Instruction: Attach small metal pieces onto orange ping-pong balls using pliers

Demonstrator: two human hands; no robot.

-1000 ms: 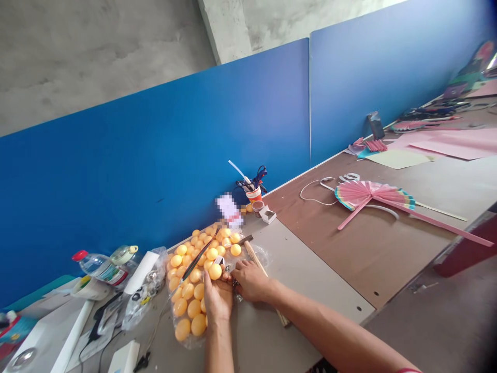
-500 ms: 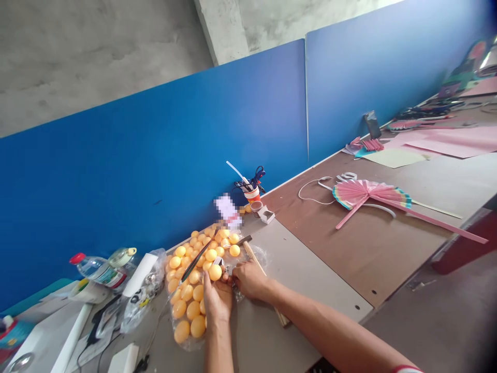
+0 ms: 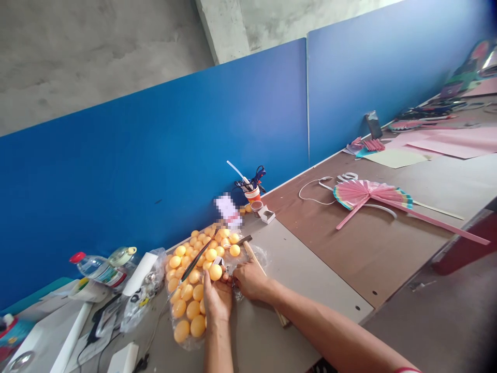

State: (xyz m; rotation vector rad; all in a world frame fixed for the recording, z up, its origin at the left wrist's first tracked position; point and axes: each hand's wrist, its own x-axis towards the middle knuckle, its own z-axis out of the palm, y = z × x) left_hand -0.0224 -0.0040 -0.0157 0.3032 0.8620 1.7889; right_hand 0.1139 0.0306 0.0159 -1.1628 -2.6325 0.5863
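In the head view, my left hand (image 3: 219, 300) holds an orange ping-pong ball (image 3: 215, 272) at its fingertips, palm turned up. Close against it, my right hand (image 3: 248, 280) has its fingers pinched together beside the ball; whatever they grip is too small or hidden to name. A clear plastic bag full of orange ping-pong balls (image 3: 193, 310) lies under and left of my left hand. A dark, thin strap-like tool (image 3: 198, 260) rests across the bag. Under my right forearm lies a hammer with a wooden handle (image 3: 254, 255), partly covered.
At the back stand a cup of tools (image 3: 253, 195) and a small white box (image 3: 266, 214). To the right lies a pink pleated paper fan (image 3: 357, 192). A plastic bottle (image 3: 99, 272) and bagged small parts (image 3: 135, 313) are at left. A blue partition (image 3: 155, 171) bounds the table.
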